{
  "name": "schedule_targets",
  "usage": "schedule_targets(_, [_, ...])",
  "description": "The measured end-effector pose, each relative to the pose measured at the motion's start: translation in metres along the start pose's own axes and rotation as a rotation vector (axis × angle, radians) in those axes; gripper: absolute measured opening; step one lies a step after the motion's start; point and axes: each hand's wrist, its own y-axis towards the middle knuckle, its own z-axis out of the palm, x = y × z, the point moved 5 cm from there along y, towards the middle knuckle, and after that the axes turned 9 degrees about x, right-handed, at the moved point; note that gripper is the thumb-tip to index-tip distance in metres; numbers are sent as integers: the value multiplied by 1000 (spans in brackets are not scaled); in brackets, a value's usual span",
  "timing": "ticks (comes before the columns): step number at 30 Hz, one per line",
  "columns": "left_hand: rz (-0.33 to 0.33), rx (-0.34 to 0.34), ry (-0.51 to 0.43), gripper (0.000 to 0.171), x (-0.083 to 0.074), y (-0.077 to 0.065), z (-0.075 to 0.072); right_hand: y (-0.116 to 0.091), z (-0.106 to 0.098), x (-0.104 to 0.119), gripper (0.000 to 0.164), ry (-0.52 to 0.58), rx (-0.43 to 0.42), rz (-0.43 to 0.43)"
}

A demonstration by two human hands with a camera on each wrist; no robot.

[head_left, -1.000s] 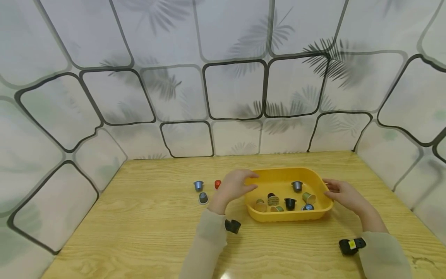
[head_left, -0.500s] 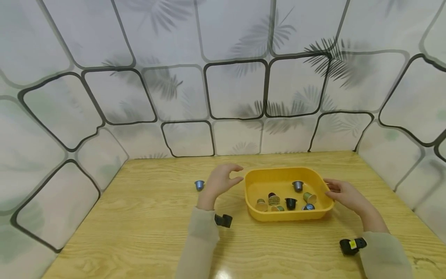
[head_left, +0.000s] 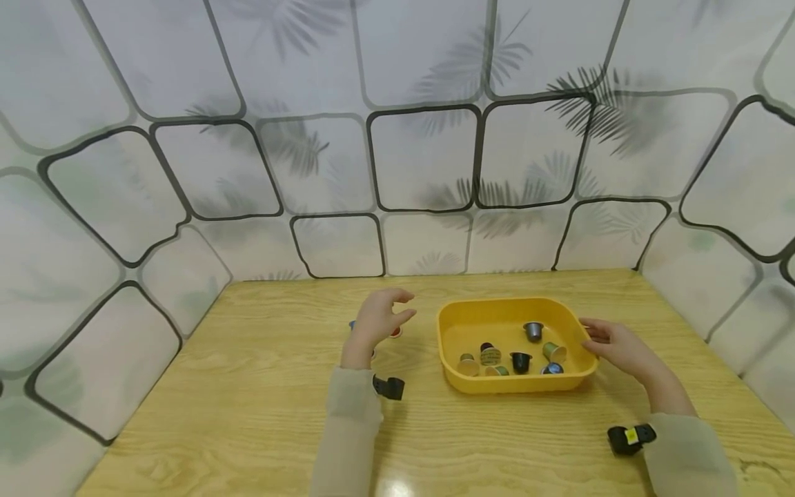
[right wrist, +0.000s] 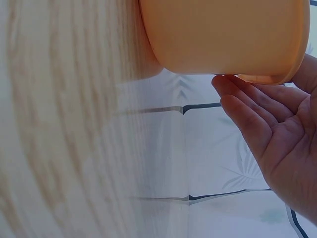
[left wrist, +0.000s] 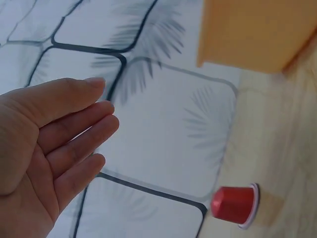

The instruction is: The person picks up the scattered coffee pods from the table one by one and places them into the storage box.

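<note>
My left hand point(head_left: 375, 323) hovers over the table left of the yellow tray point(head_left: 518, 385), fingers loosely bent and holding nothing. Just beyond it lies a red coffee capsule point(left wrist: 235, 204), partly covered by the hand in the head view. A blue capsule point(head_left: 352, 324) peeks out from behind the same hand. At the tray's right end, my right hand point(head_left: 621, 348) holds the rim, thumb over the edge and fingers point(right wrist: 247, 116) against the outer wall. Inside the tray lie several capsules, among them a black one point(head_left: 520, 362), a grey one point(head_left: 533, 331) and a green one point(head_left: 554, 352).
The wooden table point(head_left: 248, 407) reaches back to a patterned cloth wall point(head_left: 422, 159), which also encloses both sides. A black wrist camera point(head_left: 389, 388) sits on the left wrist, another camera point(head_left: 630, 439) on the right.
My left hand has moved left, from over the tray's left rim to above the loose capsules. The right hand stays at the tray's right end, and the tray keeps its place.
</note>
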Motion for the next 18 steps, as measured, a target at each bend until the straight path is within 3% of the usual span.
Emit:
schedule_targets(12, [-131,52,-75,32,33,2,17,0,0,-3,54,4,0,-1])
schedule_targets(18, [-146,52,-87,30,45,2,24,-1,0,0,55,1,4,10])
